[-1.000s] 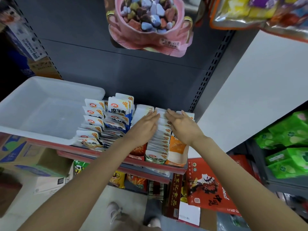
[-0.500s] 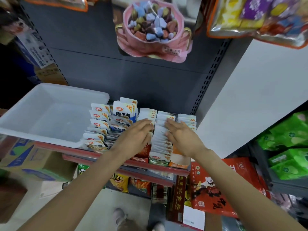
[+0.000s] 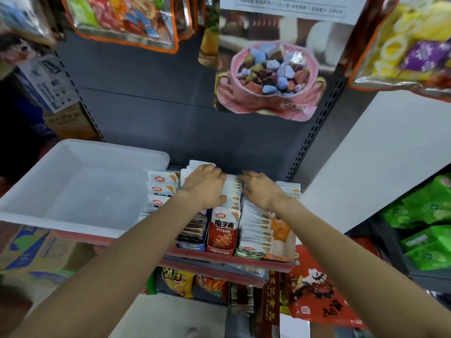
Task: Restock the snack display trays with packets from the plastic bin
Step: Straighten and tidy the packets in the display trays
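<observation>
Several display trays of small snack packets stand side by side on the shelf (image 3: pixel 231 256). The red tray (image 3: pixel 222 234) sits in the middle, with a row of white packets (image 3: pixel 233 191) stacked in it. My left hand (image 3: pixel 206 185) lies flat over the back of that row and the tray to its left, thumb against the packets' edges. My right hand (image 3: pixel 262 190) rests with spread fingers on the packets of the green-and-orange tray (image 3: pixel 258 230). The white plastic bin (image 3: pixel 80 184) stands to the left on the same shelf, and no packets show inside it.
A pink candy bag (image 3: pixel 267 79) and other snack bags (image 3: pixel 402 45) hang just above the trays. The grey back panel stands right behind them. Cardboard boxes (image 3: pixel 31 250) sit below the bin, more snacks (image 3: pixel 200 286) on the lower shelf, green bags (image 3: pixel 424 220) at right.
Both hands have slid from the front of the packet rows toward the back, pressing the packets upright. The red tray's front label has come into view. The view has tilted upward.
</observation>
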Action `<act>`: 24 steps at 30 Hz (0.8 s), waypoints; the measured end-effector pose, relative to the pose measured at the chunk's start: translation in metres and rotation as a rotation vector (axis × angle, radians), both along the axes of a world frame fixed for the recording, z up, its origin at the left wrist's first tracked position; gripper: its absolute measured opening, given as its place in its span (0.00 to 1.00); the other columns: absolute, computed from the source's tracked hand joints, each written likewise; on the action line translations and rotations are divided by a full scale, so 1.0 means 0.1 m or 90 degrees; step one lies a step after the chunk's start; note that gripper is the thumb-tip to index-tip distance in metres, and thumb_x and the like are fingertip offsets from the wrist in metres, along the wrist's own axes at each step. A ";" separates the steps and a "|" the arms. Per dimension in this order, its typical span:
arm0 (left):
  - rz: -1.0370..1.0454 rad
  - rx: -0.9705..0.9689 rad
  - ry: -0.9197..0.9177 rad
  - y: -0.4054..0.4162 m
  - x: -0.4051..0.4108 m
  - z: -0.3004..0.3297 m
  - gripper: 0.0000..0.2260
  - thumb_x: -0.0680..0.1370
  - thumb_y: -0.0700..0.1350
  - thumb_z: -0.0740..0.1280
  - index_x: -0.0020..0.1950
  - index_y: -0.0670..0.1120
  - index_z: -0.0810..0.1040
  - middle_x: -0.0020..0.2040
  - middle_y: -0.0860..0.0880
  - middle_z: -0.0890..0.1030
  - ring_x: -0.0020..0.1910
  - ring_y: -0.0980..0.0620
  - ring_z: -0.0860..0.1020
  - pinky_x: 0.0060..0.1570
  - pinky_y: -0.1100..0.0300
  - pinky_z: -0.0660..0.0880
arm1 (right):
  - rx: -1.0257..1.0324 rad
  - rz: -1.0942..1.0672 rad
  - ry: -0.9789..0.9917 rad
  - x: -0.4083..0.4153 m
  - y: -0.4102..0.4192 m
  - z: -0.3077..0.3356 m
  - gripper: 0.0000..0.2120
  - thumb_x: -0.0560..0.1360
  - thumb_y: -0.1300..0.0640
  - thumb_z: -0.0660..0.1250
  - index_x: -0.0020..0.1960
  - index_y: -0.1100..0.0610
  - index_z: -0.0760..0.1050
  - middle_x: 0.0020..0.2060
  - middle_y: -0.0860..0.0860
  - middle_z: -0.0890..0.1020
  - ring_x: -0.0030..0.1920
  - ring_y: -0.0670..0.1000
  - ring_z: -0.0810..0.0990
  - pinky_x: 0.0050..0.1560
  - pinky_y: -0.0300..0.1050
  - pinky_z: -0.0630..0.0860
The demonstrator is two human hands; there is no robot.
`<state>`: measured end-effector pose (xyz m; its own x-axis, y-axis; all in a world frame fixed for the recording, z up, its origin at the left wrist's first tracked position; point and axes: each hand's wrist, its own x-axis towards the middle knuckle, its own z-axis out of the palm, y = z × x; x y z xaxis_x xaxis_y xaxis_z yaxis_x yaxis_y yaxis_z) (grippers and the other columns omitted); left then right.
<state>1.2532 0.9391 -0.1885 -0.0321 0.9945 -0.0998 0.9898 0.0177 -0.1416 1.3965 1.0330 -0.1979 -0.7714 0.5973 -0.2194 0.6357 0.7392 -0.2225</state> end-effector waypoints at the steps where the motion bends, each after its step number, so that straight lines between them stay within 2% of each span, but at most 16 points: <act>1: 0.000 -0.002 -0.002 0.01 -0.03 -0.03 0.25 0.78 0.56 0.59 0.71 0.43 0.66 0.69 0.46 0.69 0.69 0.47 0.63 0.70 0.54 0.56 | -0.006 -0.005 -0.007 -0.03 0.01 -0.02 0.23 0.79 0.60 0.57 0.74 0.58 0.62 0.72 0.56 0.66 0.70 0.57 0.65 0.69 0.45 0.60; 5: -0.007 0.006 -0.036 0.00 -0.17 -0.14 0.22 0.79 0.53 0.57 0.72 0.47 0.66 0.70 0.49 0.69 0.68 0.48 0.64 0.67 0.54 0.58 | -0.035 -0.041 0.020 -0.09 0.05 -0.06 0.21 0.78 0.63 0.58 0.71 0.58 0.67 0.66 0.58 0.72 0.66 0.57 0.70 0.66 0.45 0.66; 11: -0.015 -0.028 -0.058 0.05 -0.20 -0.17 0.23 0.79 0.51 0.58 0.74 0.50 0.62 0.72 0.51 0.66 0.68 0.47 0.62 0.66 0.52 0.58 | -0.076 -0.115 0.130 -0.14 0.16 -0.11 0.19 0.77 0.69 0.56 0.66 0.60 0.72 0.63 0.56 0.76 0.62 0.55 0.75 0.62 0.40 0.66; 18: 0.016 -0.010 -0.077 0.16 -0.10 -0.24 0.25 0.78 0.47 0.60 0.75 0.50 0.60 0.72 0.51 0.64 0.69 0.48 0.62 0.65 0.50 0.60 | -0.092 -0.131 0.137 -0.22 0.30 -0.22 0.15 0.78 0.66 0.57 0.60 0.59 0.77 0.58 0.55 0.80 0.56 0.55 0.79 0.55 0.39 0.70; 24: 0.060 0.038 -0.135 0.13 -0.12 -0.34 0.24 0.77 0.47 0.61 0.73 0.52 0.63 0.70 0.51 0.66 0.69 0.51 0.61 0.65 0.53 0.57 | -0.083 -0.125 0.139 -0.15 0.31 -0.27 0.16 0.79 0.64 0.56 0.63 0.57 0.76 0.60 0.56 0.79 0.56 0.56 0.78 0.57 0.42 0.72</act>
